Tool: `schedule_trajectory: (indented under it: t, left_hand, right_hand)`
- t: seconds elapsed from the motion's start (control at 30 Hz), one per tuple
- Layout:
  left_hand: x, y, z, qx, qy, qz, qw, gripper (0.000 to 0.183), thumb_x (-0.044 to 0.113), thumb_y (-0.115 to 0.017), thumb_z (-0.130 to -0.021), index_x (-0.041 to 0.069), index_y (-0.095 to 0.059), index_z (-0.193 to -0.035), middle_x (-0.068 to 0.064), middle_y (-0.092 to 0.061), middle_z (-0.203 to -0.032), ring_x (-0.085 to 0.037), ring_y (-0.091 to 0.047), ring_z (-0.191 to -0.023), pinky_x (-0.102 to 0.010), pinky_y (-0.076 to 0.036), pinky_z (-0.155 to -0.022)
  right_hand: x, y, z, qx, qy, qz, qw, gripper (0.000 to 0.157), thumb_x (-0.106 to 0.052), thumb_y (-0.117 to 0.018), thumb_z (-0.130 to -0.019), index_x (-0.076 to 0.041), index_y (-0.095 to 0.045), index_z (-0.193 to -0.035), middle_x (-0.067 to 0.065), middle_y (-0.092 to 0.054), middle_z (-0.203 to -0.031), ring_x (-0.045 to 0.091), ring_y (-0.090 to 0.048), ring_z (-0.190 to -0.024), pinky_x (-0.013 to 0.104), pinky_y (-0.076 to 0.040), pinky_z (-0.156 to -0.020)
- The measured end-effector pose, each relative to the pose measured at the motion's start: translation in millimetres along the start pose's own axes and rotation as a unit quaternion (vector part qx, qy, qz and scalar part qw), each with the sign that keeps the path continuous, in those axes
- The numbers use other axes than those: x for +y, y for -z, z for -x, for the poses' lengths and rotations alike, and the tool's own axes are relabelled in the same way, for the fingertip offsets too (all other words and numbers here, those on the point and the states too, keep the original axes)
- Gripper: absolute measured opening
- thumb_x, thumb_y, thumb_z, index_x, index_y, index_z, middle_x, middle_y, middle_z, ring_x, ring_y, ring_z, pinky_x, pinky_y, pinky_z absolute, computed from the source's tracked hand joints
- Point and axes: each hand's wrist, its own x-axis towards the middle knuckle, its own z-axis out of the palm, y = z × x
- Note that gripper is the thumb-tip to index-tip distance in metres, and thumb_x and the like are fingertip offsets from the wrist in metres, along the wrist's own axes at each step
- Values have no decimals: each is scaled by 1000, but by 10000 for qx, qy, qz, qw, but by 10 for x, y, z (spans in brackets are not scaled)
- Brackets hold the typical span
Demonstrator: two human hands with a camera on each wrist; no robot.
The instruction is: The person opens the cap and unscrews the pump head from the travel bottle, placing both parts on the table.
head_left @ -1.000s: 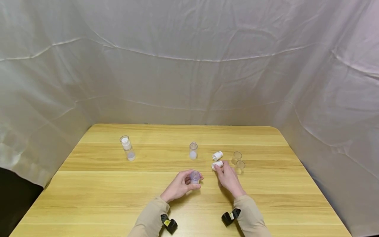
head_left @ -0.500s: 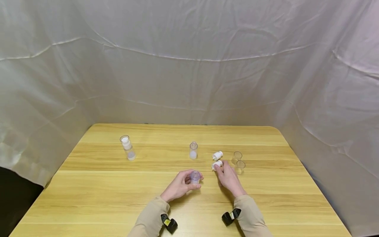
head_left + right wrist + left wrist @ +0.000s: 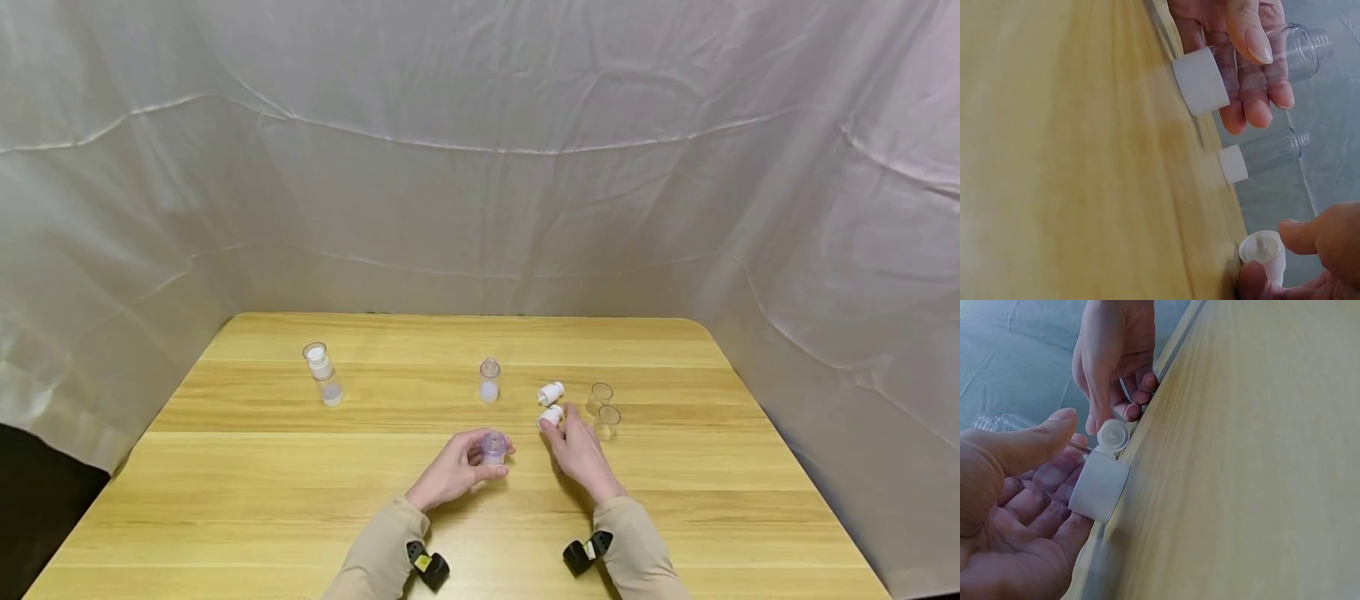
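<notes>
My left hand holds a small clear bottle upright between thumb and fingers, near the middle of the table. Its white base and bare threaded neck show in the right wrist view. To the right, my right hand pinches a white pump top with thumb and fingers, low over the table. The pump top's hollow end faces the camera in the right wrist view. Just behind it a second white pump top lies on its side.
Another clear bottle with a white base stands behind my left hand. Two clear caps stand right of the pump tops. At the far left is a bottle with a white top fitted. Grey fabric hangs around the wooden table.
My right thumb and the pump top it pinches have shifted very slightly. The left hand and its bottle stay in place.
</notes>
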Motion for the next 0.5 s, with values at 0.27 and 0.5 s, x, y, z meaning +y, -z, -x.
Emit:
schedule_trajectory:
  t: [0.27, 0.5]
  left_hand:
    - [3, 5, 1, -9, -31, -41, 10000, 34, 1, -67, -92, -8, -60, -123, -30, -64, -126, -43, -63, -119, -31, -54, -106]
    - [7, -1, 8, -10, -14, -44, 10000, 34, 1, -67, -92, -7, -59, -124, -29, -64, -127, -43, -63, -120, -22, -53, -103]
  right_hand:
    - [5, -14, 25, 111, 48, 139, 9998, 74, -28, -55, -104, 17, -19, -151, 5, -59, -75, 13, -48, -61, 27, -40, -58]
    - [13, -3, 65, 168, 50, 56, 9998, 75, -27, -55, -104, 17, -18, -151, 7, -64, -82, 13, -51, -65, 26, -44, -62]
